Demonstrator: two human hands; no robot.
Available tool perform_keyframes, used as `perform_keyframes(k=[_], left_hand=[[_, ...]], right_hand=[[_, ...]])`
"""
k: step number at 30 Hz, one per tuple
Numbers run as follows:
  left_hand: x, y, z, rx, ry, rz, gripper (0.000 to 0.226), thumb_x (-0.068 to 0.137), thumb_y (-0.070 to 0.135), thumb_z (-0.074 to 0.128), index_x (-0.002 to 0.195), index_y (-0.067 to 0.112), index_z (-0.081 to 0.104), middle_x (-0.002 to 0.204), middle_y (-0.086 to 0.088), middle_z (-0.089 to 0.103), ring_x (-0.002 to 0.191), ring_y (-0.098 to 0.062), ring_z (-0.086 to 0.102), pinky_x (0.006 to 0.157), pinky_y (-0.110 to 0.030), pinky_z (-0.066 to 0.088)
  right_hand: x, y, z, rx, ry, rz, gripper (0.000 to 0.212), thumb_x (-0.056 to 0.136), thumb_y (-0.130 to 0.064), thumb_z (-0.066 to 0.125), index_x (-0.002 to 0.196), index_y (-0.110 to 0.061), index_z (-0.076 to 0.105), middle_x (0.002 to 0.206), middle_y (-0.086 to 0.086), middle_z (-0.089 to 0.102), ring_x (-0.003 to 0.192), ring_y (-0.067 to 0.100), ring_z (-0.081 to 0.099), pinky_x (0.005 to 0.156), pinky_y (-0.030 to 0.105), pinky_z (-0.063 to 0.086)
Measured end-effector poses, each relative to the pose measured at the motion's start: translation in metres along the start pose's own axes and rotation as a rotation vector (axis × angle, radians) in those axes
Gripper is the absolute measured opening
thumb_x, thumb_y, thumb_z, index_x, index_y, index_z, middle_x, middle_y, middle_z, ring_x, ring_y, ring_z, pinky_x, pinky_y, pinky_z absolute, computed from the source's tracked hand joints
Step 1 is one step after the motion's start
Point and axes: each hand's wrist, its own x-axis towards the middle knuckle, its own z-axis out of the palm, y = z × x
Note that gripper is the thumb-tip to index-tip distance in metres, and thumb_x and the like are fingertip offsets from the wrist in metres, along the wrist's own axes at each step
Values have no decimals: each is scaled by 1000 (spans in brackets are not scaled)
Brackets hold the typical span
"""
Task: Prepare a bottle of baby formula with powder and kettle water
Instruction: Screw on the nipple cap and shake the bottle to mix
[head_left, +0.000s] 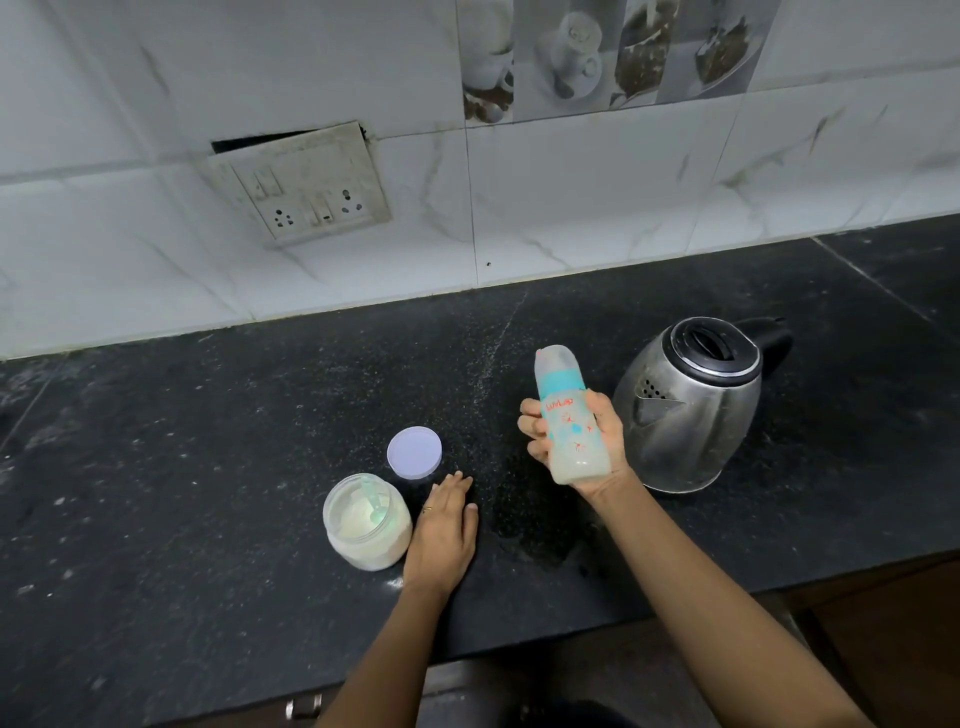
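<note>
Two bare arms reach up from the bottom edge over the dark bench (208, 467). On the left, the left hand (441, 535) lies flat on the bench with its fingers out straight. It holds nothing. It rests just beside the powder jar (366, 522), and it looks like it touches the side of the jar, maybe to keep the jar from sliding.

The jar is open and has pale powder in it, with a little green scoop (375, 503) inside. Its round lid (414, 451) lies flat on the bench just behind the jar, near the fingertips, so it is easy to put back on.

On the right, the right hand (576, 441) has its grip closed around the baby bottle (569, 415). The bottle is up off the bench and leans a little to the left. Its blue ring and cap are on. Cloudy milk fills the bottom part, down by the palm. I think the bottle is held like this to shake it and mix the powder in, so the job looks nearly done.

Just to the right of the bottle stands the shiny kettle (691, 405), with its lid shut.
</note>
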Motion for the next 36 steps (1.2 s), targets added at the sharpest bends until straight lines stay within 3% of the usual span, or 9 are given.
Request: perform_keyframes(k=[2,4,9,13,17,20,25,33,36], left_hand=[[0,0,0,7,-3,0,37,98,21,44,134,12,50,144,-5,47,138,-14,35,118,-24,13],[0,0,1,16,-7,-1,38,99,22,43,134,12,50,144,-5,47,138,-14,35,118,-24,13],[-1,0,1,32,-2,-1,43,96,29,38,133,12,51,143,-5,48,137,-14,37,119,-27,16],[0,0,2,46,-5,-9,45,95,30,36,134,12,51,143,-6,48,137,-15,37,119,-27,16],[-1,0,3,57,-8,-11,46,95,33,35,134,13,50,143,-6,48,137,-14,37,118,-23,13],[-1,0,4,81,-18,-14,51,96,38,29,137,14,47,146,-5,45,139,-14,35,118,-22,11],[0,0,3,128,-46,-9,65,92,48,18,146,15,34,154,-3,31,144,-16,24,118,-25,8],[-1,3,3,165,-85,-38,73,88,53,10,150,17,24,158,-2,21,147,-14,13,119,-25,3],[-2,6,1,158,-83,-48,74,87,54,9,150,17,26,158,-2,22,147,-14,14,118,-24,3]], right_hand=[[-2,-3,3,115,-41,7,67,61,-28,83,111,2,49,99,16,53,81,27,61,76,53,55],[-3,-7,2,175,-31,14,73,65,-25,80,124,4,50,118,23,56,90,37,63,82,62,51],[-7,-11,8,-192,-69,126,66,65,-28,81,115,-6,43,92,12,63,61,19,61,53,31,55],[-2,-5,-4,1,16,65,81,59,-26,90,122,0,47,99,15,61,72,22,65,60,37,58],[-6,4,-3,-145,-15,121,81,54,-30,90,116,-2,47,91,14,64,61,19,62,49,31,55],[-3,6,-9,-29,165,11,90,54,-26,91,129,0,47,97,17,63,68,22,67,60,37,58],[-9,9,-9,-16,86,100,88,54,-26,92,125,2,48,105,18,62,74,24,67,64,39,59],[-14,5,-7,-15,49,49,90,61,-8,81,140,-1,38,120,25,53,102,35,61,88,63,48],[-12,4,-3,-59,96,10,98,56,-9,87,141,-4,38,118,27,54,100,38,63,81,63,50]])
